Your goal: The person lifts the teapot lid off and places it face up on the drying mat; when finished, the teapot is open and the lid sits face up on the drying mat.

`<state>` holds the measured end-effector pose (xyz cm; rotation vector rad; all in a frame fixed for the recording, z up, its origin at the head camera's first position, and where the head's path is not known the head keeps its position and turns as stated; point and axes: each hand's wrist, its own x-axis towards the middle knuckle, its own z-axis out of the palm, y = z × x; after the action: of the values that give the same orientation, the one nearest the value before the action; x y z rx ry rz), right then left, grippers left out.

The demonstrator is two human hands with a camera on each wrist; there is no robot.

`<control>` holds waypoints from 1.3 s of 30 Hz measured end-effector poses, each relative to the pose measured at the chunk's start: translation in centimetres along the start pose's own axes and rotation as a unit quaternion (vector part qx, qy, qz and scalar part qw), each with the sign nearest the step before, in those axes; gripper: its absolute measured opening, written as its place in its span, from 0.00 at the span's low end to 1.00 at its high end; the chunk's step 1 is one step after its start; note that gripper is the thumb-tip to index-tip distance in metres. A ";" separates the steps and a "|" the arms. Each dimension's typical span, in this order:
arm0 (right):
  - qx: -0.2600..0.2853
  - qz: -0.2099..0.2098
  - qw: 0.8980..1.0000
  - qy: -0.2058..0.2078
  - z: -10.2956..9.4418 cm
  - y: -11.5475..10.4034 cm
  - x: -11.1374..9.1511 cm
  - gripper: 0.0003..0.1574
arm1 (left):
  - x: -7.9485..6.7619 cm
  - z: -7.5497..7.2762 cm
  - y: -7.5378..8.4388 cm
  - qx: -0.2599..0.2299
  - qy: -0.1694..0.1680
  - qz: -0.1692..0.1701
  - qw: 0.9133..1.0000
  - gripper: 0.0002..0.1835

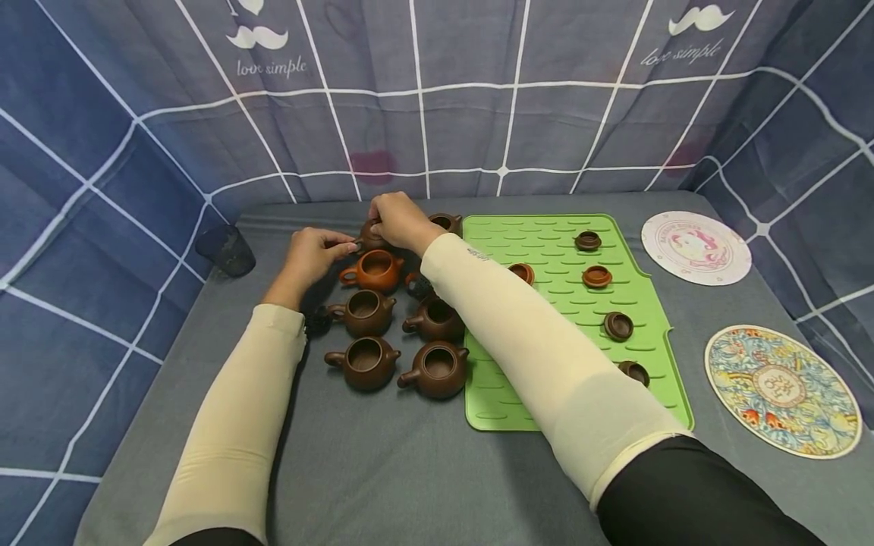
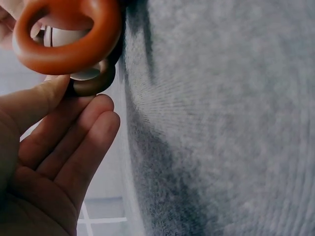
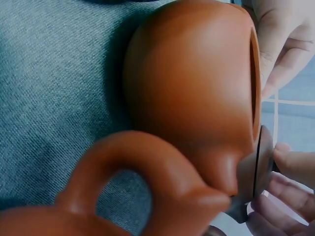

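Observation:
A small brown teapot (image 1: 371, 238) stands at the back of the left group of teapots. My left hand (image 1: 309, 256) pinches its handle (image 2: 96, 84) between thumb and fingers. From above, my right hand (image 1: 398, 218) pinches the lid (image 3: 265, 160) seated on that teapot; the fingers hide the knob. In front of it an orange teapot (image 1: 378, 271) stands lidless, its handle (image 2: 106, 39) overlapping the brown one in the left wrist view. Several lidless brown teapots, among them a near one (image 1: 369, 364), stand in two columns.
A green mat (image 1: 492, 406) to the right bears several teapot lids, such as a brown lid (image 1: 617, 326) and an orange lid (image 1: 597, 276). Two round printed mats lie farther right, one pink and white (image 1: 696, 265), one patterned (image 1: 819, 394). A dark cup (image 1: 225, 250) is at the left edge.

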<state>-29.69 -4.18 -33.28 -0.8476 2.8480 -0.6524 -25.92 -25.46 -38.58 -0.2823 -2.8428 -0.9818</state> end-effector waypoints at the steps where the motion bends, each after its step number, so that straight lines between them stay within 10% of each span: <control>1: 0.000 0.001 1.000 0.003 0.1 0.0 0.1 0.17 | 0.0 0.0 0.0 0.001 0.001 0.000 1.000 0.14; 17: 0.035 -0.021 0.999 0.032 -0.3 0.9 -0.2 0.12 | 0.1 0.2 -0.1 0.005 0.025 0.021 0.999 0.13; 27: 0.114 -0.070 0.989 0.060 -4.4 3.3 -3.3 0.11 | 0.1 0.3 -0.1 -0.004 0.027 0.011 1.000 0.13; 39: 0.292 0.057 0.954 0.040 -9.4 11.7 -9.3 0.18 | -0.2 0.2 -0.1 -0.001 0.021 0.013 1.000 0.13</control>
<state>-29.65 13.17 -30.07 -0.5567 2.4995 -1.4329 -25.79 -25.42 -38.77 -0.2943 -2.7945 -0.9735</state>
